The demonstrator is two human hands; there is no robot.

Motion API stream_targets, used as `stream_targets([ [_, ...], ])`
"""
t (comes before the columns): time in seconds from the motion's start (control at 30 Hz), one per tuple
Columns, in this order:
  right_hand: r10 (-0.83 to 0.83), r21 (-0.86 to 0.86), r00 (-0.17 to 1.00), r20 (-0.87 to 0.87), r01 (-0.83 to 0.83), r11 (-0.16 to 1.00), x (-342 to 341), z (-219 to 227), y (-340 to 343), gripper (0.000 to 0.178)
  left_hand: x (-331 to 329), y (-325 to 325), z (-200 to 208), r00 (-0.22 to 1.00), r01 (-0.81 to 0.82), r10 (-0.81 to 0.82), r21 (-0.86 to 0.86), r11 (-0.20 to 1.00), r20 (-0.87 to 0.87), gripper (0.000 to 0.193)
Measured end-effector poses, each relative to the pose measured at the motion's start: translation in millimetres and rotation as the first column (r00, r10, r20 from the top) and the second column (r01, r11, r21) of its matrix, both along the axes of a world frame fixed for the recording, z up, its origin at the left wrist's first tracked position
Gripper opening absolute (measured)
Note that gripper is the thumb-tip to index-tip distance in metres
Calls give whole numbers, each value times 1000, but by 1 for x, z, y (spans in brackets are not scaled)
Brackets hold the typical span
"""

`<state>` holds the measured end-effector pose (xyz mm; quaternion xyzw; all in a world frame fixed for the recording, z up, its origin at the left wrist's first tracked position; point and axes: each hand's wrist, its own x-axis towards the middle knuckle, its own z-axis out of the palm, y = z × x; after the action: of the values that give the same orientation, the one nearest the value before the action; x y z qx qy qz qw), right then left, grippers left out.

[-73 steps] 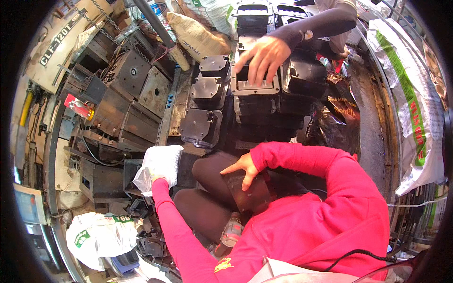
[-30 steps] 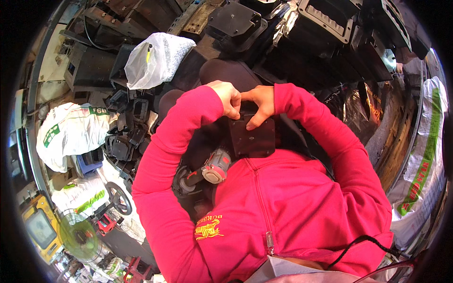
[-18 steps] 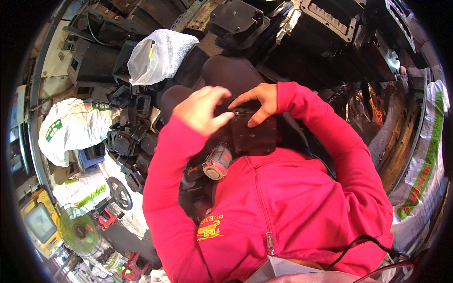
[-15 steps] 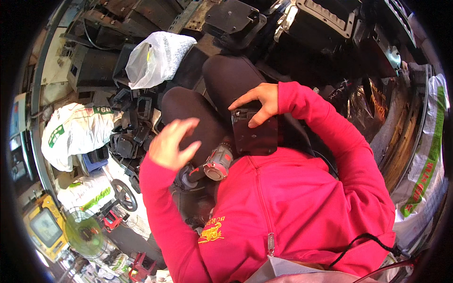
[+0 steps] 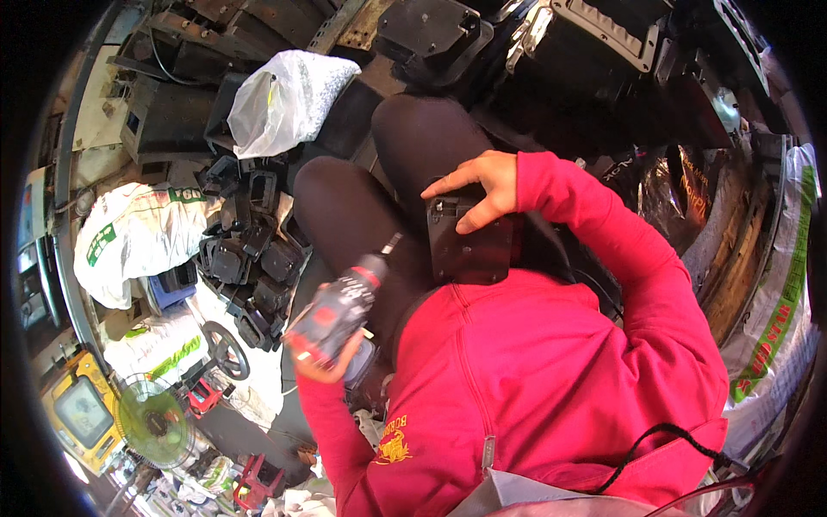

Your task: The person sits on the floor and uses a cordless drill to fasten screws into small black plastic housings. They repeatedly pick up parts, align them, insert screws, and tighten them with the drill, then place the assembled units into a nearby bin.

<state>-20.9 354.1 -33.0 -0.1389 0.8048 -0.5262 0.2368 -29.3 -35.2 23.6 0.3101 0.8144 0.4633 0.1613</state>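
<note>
My left hand [image 5: 329, 369] is closed around the body of a grey, black and red cordless drill [image 5: 334, 312]. Its bit points up and to the right, above my left thigh, toward a black rectangular box-like part [image 5: 469, 252]. That part lies on my lap against my jacket, and its exposed face carries small holes or screws. My right hand [image 5: 489, 185] grips its far end, thumb on the face and index finger stretched along the far edge. The drill covers much of my left palm.
Beyond my knees sits a white plastic bag [image 5: 289, 99] of small shiny pieces. Several black housings [image 5: 250, 258] are heaped at left, near a white sack [image 5: 129, 241] and a green fan [image 5: 155, 422]. Larger black cases [image 5: 426, 34] stand at the far side.
My left hand, open and without the drill before, now holds it. The drill has come off my lap, moved left and turned its bit upward. My right hand keeps its grip on the black part.
</note>
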Motion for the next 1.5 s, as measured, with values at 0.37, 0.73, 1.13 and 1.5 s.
stream_targets([
  [0.37, -6, 26, 999, 33, 6, 1000, -1, 8, -3, 63, 10, 52, 39, 998, 63, -63, -281, 958, 9, 89],
  [0.73, -11, 17, 1000, 3, 11, 1000, 1, 6, 0, 63, 6, 57, 33, 997, 82, -75, -321, 944, 33, 86],
  [1.13, -8, 29, 1000, -30, 9, 1000, 0, 4, -4, 63, 1, 71, 47, 963, 78, 3, -289, 954, 269, 73],
  [1.5, -19, 72, 999, -46, 22, 997, 1, 5, -9, 62, -13, 94, 71, 947, 271, -318, -434, 859, -38, 64],
])
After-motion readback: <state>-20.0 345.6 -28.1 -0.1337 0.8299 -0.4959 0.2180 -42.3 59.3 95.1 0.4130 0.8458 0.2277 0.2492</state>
